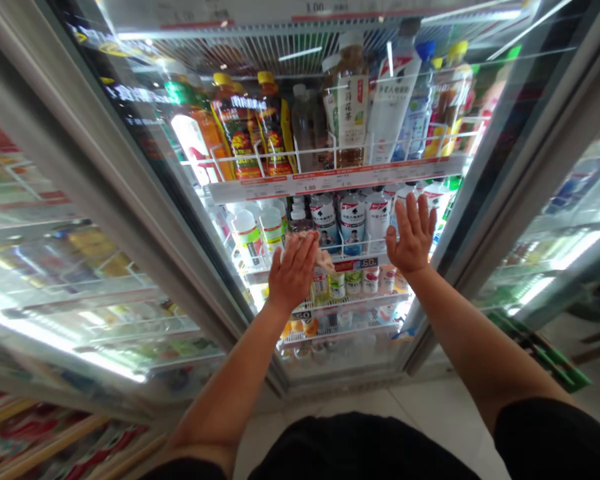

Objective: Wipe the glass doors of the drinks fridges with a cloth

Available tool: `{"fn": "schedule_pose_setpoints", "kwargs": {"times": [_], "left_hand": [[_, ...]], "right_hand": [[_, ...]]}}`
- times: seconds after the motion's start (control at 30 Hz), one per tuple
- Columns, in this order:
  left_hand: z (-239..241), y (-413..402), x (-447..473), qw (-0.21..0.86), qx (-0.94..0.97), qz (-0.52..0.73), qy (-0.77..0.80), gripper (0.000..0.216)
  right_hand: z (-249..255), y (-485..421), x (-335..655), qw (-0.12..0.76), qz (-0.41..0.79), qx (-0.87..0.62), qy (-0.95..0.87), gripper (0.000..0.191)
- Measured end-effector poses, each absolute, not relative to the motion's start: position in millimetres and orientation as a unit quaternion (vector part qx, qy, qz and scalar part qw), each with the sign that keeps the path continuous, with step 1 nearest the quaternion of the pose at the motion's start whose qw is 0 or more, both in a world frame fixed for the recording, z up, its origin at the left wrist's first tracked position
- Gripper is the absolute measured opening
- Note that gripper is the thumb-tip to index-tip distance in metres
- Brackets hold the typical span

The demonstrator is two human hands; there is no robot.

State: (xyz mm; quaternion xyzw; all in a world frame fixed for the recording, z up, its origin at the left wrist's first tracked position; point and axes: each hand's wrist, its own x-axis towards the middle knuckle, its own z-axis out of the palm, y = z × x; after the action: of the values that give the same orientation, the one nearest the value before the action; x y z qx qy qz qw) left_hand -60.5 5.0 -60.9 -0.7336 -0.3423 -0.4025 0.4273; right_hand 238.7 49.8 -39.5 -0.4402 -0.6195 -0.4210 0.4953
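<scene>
My left hand (291,275) lies over a crumpled pale pinkish cloth (325,259) and holds it against the glass door (353,360) of a drinks fridge. Part of the cloth sticks out past the fingertips to the right; the rest is hidden under the palm. Further right, my right hand (412,239) rests with its fingers up and somewhat apart, seemingly flat on the same glass, and nothing is in it. Behind the glass, bottles of white-labelled drink (353,220) stand on the shelf between the two hands.
An upper shelf holds taller bottles, among them dark ones with yellow caps (275,127) and a brown tea bottle (353,100). Metal door frames (145,180) run down both sides. More fridge doors flank this one. Packaged goods (35,433) sit low at left; pale floor tiles (420,413) lie below.
</scene>
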Motion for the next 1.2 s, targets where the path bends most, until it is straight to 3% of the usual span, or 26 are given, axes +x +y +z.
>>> {"fn": "schedule_pose_setpoints", "kwargs": {"times": [0.13, 0.33, 0.43, 0.6, 0.83, 1.07, 1.2], "left_hand": [[-38, 8, -59, 0.404, -0.704, -0.446, -0.377, 0.070], [-85, 0, -42, 0.443, -0.753, -0.373, -0.312, 0.068], [-63, 3, -40, 0.444, -0.759, -0.362, -0.311, 0.069], [-21, 11, -35, 0.389, -0.714, -0.444, -0.376, 0.071], [-78, 7, -9, 0.473, -0.790, -0.315, -0.231, 0.058], [-18, 12, -14, 0.402, -0.755, -0.384, -0.347, 0.063], [-54, 11, -5, 0.435, -0.779, -0.346, -0.291, 0.054]], "right_hand": [[-40, 51, 239, 0.495, -0.430, -0.442, -0.612, 0.059], [-41, 51, 238, 0.493, -0.409, -0.461, -0.615, 0.058], [-41, 51, 238, 0.504, -0.413, -0.440, -0.617, 0.059], [-42, 51, 238, 0.502, -0.397, -0.456, -0.619, 0.058], [-41, 51, 238, 0.496, -0.406, -0.460, -0.614, 0.057], [-41, 51, 238, 0.495, -0.376, -0.480, -0.619, 0.057], [-41, 50, 237, 0.503, -0.368, -0.477, -0.620, 0.056]]}}
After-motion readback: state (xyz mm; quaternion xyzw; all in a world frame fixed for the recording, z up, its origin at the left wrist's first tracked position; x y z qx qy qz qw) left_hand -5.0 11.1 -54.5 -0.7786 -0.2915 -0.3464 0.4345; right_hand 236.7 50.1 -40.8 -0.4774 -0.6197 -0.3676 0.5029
